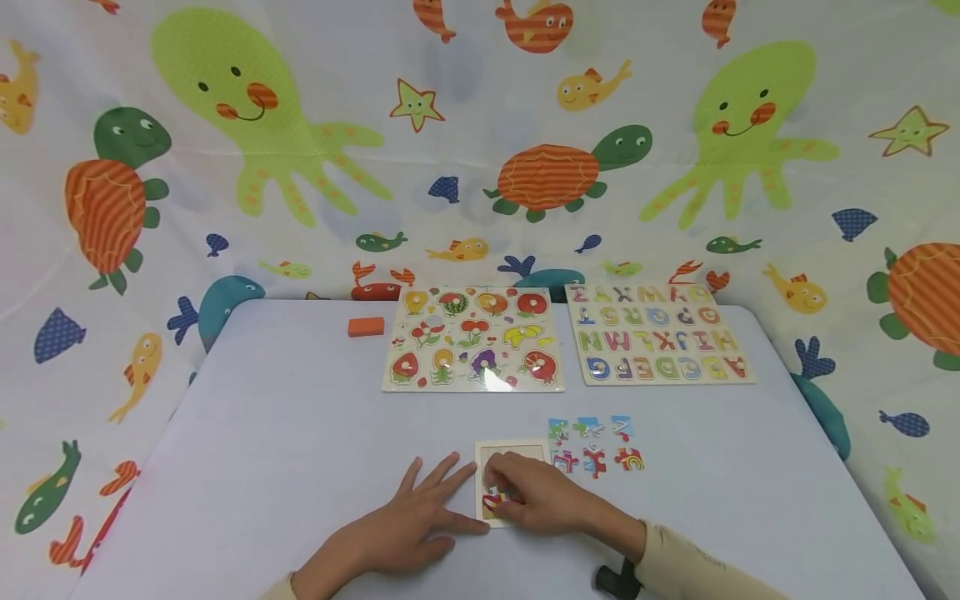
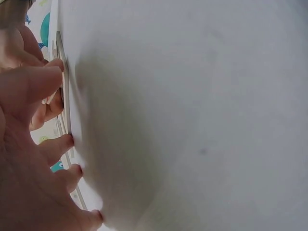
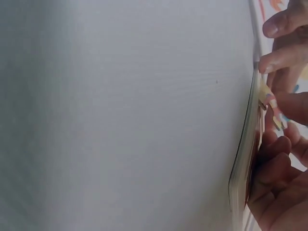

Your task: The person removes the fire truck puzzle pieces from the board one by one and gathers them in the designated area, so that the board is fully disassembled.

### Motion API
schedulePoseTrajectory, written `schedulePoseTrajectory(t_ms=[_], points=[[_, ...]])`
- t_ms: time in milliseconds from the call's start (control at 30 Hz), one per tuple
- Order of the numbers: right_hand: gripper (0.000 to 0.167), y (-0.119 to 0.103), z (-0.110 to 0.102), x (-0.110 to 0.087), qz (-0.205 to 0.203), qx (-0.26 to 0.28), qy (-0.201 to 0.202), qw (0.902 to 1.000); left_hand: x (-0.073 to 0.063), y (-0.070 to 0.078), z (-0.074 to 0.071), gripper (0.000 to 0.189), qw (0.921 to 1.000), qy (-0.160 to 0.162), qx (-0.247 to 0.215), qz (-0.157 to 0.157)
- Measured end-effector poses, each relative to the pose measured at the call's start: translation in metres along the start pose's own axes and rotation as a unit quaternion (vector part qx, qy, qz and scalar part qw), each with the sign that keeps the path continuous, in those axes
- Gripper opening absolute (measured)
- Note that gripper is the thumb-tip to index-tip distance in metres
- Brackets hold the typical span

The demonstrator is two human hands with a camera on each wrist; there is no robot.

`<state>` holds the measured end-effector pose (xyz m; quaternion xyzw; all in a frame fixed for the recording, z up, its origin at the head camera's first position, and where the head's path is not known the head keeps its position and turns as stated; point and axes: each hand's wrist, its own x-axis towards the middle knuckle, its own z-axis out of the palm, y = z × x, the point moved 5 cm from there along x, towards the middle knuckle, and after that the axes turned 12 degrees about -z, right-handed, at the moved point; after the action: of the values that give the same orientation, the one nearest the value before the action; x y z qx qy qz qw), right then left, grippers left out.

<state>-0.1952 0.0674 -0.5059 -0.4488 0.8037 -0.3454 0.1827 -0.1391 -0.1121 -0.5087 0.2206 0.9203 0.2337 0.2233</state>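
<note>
A small square wooden puzzle tray (image 1: 480,479) lies on the table near its front. Over it, my right hand (image 1: 542,493) pinches a colourful jigsaw piece (image 3: 273,107) with thumb and fingers, the piece tilted up at the tray's edge in the right wrist view. The other fingers of that hand are curled above the tray. My left hand (image 1: 408,521) is spread flat at the tray's left side, its fingertips right at the frame. In the left wrist view, the left fingers (image 2: 60,147) reach down to the white tabletop.
Several loose jigsaw pieces (image 1: 594,460) lie in two rows right of the tray. Farther back are a fruit puzzle board (image 1: 468,385), an alphabet puzzle board (image 1: 667,379) and an orange block (image 1: 366,327). A black object (image 1: 618,581) sits by the right sleeve.
</note>
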Motion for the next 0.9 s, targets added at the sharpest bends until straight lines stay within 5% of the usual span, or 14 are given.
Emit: schedulePoseTrajectory(t_ms=[233,400,633,900], points=[[0.017,0.006,-0.001,0.001,0.023,0.080,0.030,0.9961,0.000,0.000,0.000,0.046,1.0000,-0.001,-0.003,-0.002],[0.013,0.014,-0.018,-0.009,0.067,0.156,0.068,0.9831,0.001,0.001,0.000,0.047,0.9999,0.001,0.008,-0.007],[0.016,0.030,-0.064,-0.050,0.049,0.057,0.079,0.9941,0.001,0.003,0.000,0.047,0.9997,-0.001,0.010,-0.022],[0.020,0.040,-0.056,-0.074,0.047,-0.013,0.031,0.9983,0.001,0.003,0.000,0.047,0.9998,0.001,0.007,-0.019]])
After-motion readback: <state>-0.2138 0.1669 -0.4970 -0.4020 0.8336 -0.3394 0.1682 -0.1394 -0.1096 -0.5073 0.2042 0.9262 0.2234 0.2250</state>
